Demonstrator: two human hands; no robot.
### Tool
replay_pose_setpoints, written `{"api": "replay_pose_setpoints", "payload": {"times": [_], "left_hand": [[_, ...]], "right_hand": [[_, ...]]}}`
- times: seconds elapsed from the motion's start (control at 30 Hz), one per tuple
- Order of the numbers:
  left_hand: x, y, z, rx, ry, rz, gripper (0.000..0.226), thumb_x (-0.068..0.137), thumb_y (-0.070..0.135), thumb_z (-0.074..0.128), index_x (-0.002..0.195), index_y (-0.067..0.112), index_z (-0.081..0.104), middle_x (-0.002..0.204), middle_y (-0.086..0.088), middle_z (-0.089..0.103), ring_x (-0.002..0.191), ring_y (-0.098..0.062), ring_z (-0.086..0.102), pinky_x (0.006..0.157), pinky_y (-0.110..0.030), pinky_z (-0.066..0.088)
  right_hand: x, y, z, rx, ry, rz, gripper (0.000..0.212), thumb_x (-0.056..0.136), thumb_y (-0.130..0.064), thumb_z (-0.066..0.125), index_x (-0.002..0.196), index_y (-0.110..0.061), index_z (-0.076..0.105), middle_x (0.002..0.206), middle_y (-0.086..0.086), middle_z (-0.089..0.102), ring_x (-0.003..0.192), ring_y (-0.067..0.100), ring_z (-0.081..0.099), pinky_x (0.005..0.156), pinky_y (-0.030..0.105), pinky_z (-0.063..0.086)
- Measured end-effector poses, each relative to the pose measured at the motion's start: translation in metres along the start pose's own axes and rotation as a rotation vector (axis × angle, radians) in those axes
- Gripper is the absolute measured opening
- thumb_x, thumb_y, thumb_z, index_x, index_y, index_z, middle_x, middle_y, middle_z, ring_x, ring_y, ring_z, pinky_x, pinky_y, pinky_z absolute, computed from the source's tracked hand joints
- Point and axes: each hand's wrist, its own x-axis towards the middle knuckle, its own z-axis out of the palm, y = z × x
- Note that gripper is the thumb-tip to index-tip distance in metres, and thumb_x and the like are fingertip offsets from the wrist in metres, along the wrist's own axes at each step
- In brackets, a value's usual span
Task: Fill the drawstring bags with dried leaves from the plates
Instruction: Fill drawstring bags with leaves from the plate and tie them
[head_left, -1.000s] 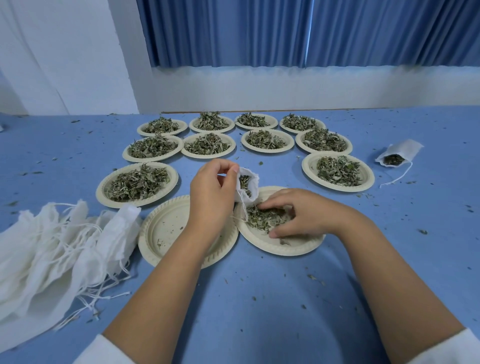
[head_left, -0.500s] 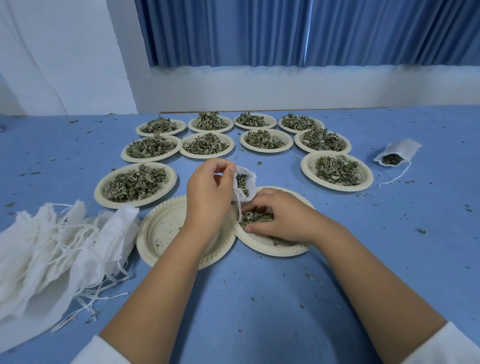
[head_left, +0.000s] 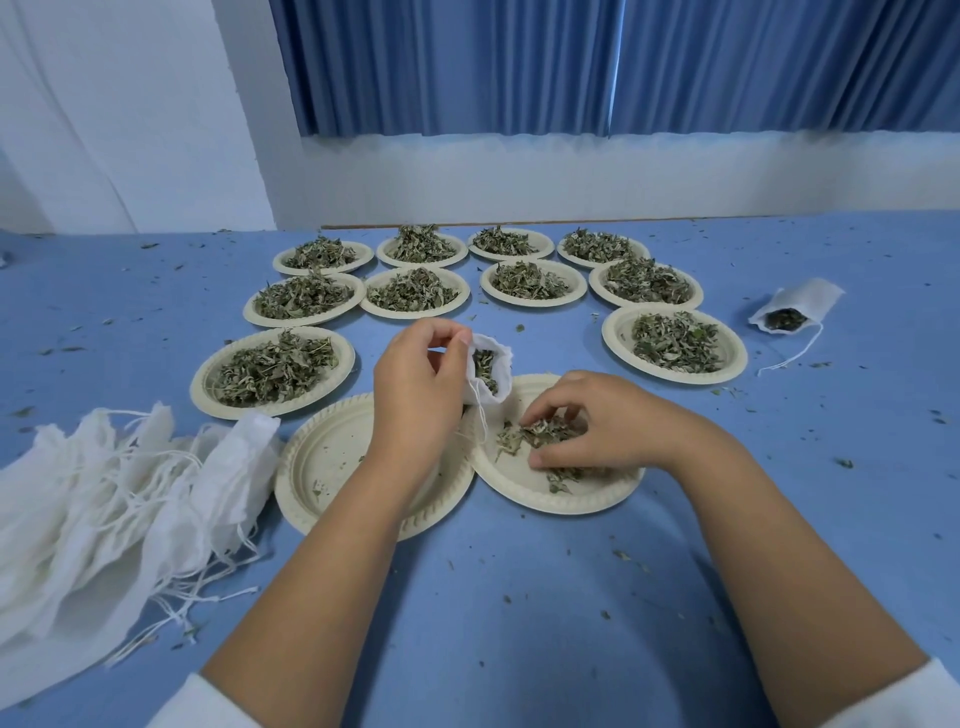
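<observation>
The blue table (head_left: 519, 623) is laid out as a work line. Supply sits far, work sits near, and stock and finished goods go to either side.

At the left edge lies 1 loose pile (head_left: 104, 509) of limp white bags with tangled strings, near the left arm. They overlap too much to count.

There are 12 plates in all. 10 full plates (head_left: 737, 358) form an arc behind the hands: 4 in the back row, 4 in the next, and 1 at each side nearer in. 1 empty plate (head_left: 332, 457) keeps only crumbs and lies under the left forearm. 1 near plate (head_left: 519, 488), touching it on the right, is partly emptied. It is probably kept closest so each scoop travels little.

The left hand (head_left: 415, 395) pinches the rim of 1 bag (head_left: 501, 374) between thumb and fingertips. It holds the bag up over the seam between the 2 nearest plates, with the mouth turned toward the other hand. Spills would probably land on a plate there.

The right hand (head_left: 608, 426) is curled down on the near plate, grasping a clump of leaves (head_left: 540, 434).

1 filled bag (head_left: 795, 301) lies apart at the far right, its mouth not drawn shut.

The held bag already shows leaves inside, so it is partly filled.
</observation>
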Motion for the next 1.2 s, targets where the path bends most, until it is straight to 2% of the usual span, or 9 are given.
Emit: {"api": "replay_pose_setpoints", "payload": {"times": [0.2,0.33,0.4,0.5,0.6,0.73,0.93,1.07,1.2], "left_hand": [[-0.001,0.003,0.0,-0.016,-0.003,0.004,0.01,0.098,0.021,0.058,0.09,0.024,0.064,0.084,0.011,0.064,0.063,0.007,0.055,0.054,-0.008,0.041],[-0.002,0.003,0.0,-0.021,-0.006,0.001,0.01,0.098,0.021,0.058,0.09,0.025,0.064,0.084,0.011,0.064,0.063,0.006,0.056,0.053,-0.009,0.041],[-0.003,0.003,0.0,-0.014,-0.008,-0.001,0.009,0.098,0.022,0.058,0.092,0.024,0.065,0.086,0.01,0.065,0.066,0.006,0.056,0.055,-0.008,0.041],[-0.002,0.004,0.0,-0.007,-0.009,0.002,0.009,0.098,0.022,0.059,0.092,0.022,0.065,0.086,0.011,0.065,0.068,0.006,0.057,0.058,-0.007,0.041],[-0.003,0.004,0.0,-0.01,-0.009,0.004,0.008,0.097,0.022,0.059,0.092,0.023,0.066,0.084,0.013,0.065,0.067,0.007,0.056,0.058,-0.007,0.04],[-0.003,0.005,-0.001,-0.016,0.01,0.009,0.01,0.096,0.022,0.062,0.088,0.026,0.067,0.082,0.014,0.066,0.067,0.006,0.057,0.06,-0.006,0.04],[-0.004,0.006,-0.002,-0.012,0.001,0.025,0.013,0.094,0.023,0.064,0.087,0.034,0.067,0.09,0.007,0.07,0.074,0.0,0.062,0.066,-0.007,0.042],[-0.005,0.005,0.0,0.024,-0.01,0.027,0.013,0.095,0.024,0.064,0.087,0.035,0.067,0.092,0.003,0.069,0.076,-0.005,0.062,0.069,-0.011,0.044],[-0.006,0.004,0.003,0.026,-0.025,0.019,0.009,0.095,0.025,0.063,0.092,0.029,0.071,0.088,0.002,0.069,0.072,-0.008,0.062,0.067,-0.017,0.045]], "right_hand": [[0.001,-0.004,0.003,0.019,0.007,-0.006,0.027,0.075,-0.034,0.082,0.088,-0.05,0.064,0.099,-0.017,0.057,0.09,0.0,0.056,0.08,0.02,0.047],[0.003,-0.008,0.006,0.047,0.027,0.004,0.027,0.08,-0.027,0.079,0.084,-0.049,0.064,0.098,-0.012,0.062,0.085,0.019,0.066,0.078,0.039,0.057],[0.004,-0.007,0.008,0.046,0.057,0.006,0.024,0.08,-0.026,0.079,0.087,-0.046,0.068,0.097,-0.012,0.063,0.085,0.015,0.065,0.076,0.033,0.056],[0.005,-0.007,0.006,0.109,0.163,-0.007,0.022,0.078,-0.025,0.081,0.087,-0.042,0.071,0.089,-0.019,0.066,0.083,0.001,0.063,0.07,0.013,0.048],[0.003,-0.009,0.001,0.308,0.31,0.007,0.024,0.077,-0.019,0.081,0.084,-0.04,0.072,0.086,-0.012,0.072,0.077,0.009,0.066,0.07,0.021,0.055],[0.0,-0.011,-0.004,0.461,0.466,-0.032,0.022,0.075,-0.017,0.083,0.09,-0.032,0.074,0.082,-0.014,0.07,0.07,-0.003,0.059,0.066,0.008,0.044],[-0.001,-0.015,-0.007,0.585,0.596,-0.033,0.027,0.075,-0.018,0.082,0.097,-0.029,0.071,0.089,-0.002,0.065,0.067,0.0,0.054,0.067,0.008,0.044],[-0.003,-0.019,-0.009,0.772,0.659,-0.104,0.026,0.074,-0.017,0.083,0.095,-0.025,0.069,0.082,-0.012,0.062,0.071,0.006,0.05,0.072,0.018,0.048],[-0.004,-0.02,-0.008,0.89,0.617,-0.161,0.027,0.073,-0.016,0.084,0.093,-0.023,0.067,0.075,-0.015,0.064,0.077,0.015,0.053,0.079,0.03,0.053]]}}
